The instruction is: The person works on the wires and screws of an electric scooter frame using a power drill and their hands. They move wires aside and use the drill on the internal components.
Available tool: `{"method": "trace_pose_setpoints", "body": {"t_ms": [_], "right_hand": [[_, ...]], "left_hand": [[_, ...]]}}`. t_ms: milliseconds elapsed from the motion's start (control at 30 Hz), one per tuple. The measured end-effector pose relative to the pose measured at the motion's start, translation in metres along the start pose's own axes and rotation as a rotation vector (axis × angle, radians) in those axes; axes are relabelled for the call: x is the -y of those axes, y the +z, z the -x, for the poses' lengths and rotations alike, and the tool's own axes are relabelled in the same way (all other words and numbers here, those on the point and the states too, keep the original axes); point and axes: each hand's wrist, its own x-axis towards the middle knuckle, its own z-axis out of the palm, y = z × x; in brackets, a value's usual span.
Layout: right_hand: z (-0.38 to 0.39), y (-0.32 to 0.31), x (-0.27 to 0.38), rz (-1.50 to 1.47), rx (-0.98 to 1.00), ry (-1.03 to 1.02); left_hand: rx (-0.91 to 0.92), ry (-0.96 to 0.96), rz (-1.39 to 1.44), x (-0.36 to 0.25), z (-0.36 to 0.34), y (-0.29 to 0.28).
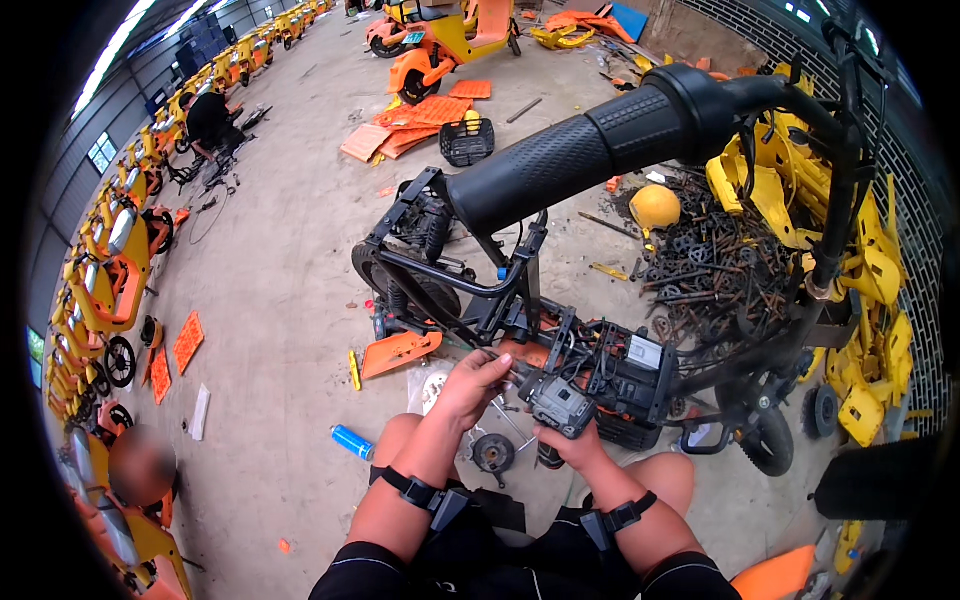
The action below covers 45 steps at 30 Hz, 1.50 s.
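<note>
In the head view, the right hand (572, 445) is wrapped around a grey-and-black power tool (560, 403), whose bulky body sits just above and slightly left of the knuckles. The left hand (475, 388) is at the left of that tool, thumb and fingers drawn together beside its front end; whether they pinch something or only rest there I cannot tell. The tool thus lies between the two hands, touching the right one.

Just beyond both hands stands a stripped black scooter frame (455, 285), its open underbody with dark boxes and wiring (630, 372) up and to the right of the right hand. The frame's black handlebar grip (560, 165) looms high above the hands in the view. Beside the left hand, up and to its left, is an orange panel (400, 352), with a yellow strip (355, 371) farther left. A blue can (352, 441) lies on the floor (270, 400), left of the left hand and lower. Below the left hand, left of the right one, is a round metal part (493, 453). Well beyond the right hand is a heap of dark metal parts (720, 255), with a round yellow object (655, 206) at its near-left edge
</note>
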Motion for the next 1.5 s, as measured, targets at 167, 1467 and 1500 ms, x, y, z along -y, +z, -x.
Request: {"method": "trace_pose_setpoints", "body": {"t_ms": [167, 1467, 1500], "right_hand": [[0.003, 0.001, 0.009, -0.114, -0.027, -0.034], [-0.024, 0.040, 0.011, -0.386, 0.007, 0.155], [-0.025, 0.043, 0.011, -0.389, 0.010, 0.152]], "left_hand": [[0.046, 0.002, 0.009, 0.004, -0.001, 0.004], [0.061, 0.046, 0.008, -0.015, -0.015, -0.036], [0.067, 0.037, 0.015, -0.018, -0.013, -0.039]]}}
